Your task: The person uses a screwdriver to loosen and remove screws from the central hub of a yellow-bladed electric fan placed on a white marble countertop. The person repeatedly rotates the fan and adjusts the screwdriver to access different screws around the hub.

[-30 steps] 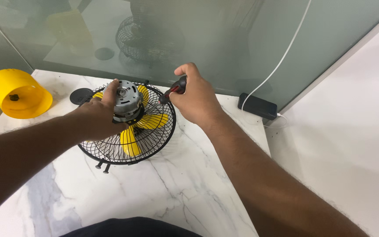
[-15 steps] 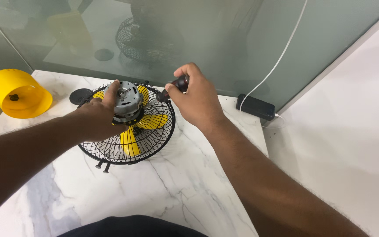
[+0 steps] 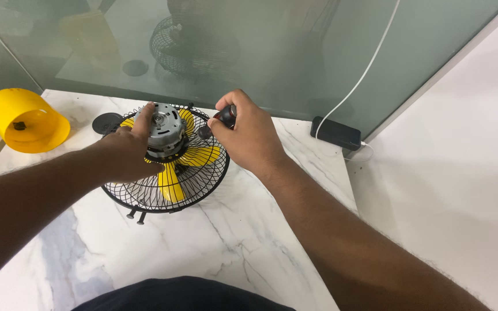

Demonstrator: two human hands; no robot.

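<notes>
Our left hand (image 3: 123,156) is wrapped around the side of the grey motor (image 3: 165,128), its grip pressed against the housing to steady it. The motor sits at the centre of the black wire fan guard (image 3: 194,185), which lies flat on the marble surface (image 3: 226,242) with the yellow blades (image 3: 171,183) showing through the wires. Our right hand (image 3: 250,138) has its grip closed on the red and black screwdriver (image 3: 223,117), whose tip points down at the motor's right side; the tip itself is too small to make out.

In our judgement the main risk is the tip slipping off its screw, since the tool leans at an angle instead of standing straight over it. A slip could jab our left fingers, which lie just beside it, or nick a blade. The guard rests only on its curved wires, so a hard push could rock it. Two loose dark screws (image 3: 135,216) lie at the guard's near rim and could roll away. A yellow cone-shaped cover (image 3: 27,122), a black round cap (image 3: 106,122) and a black power bank (image 3: 335,133) with a white cable (image 3: 364,75) lie well apart.
</notes>
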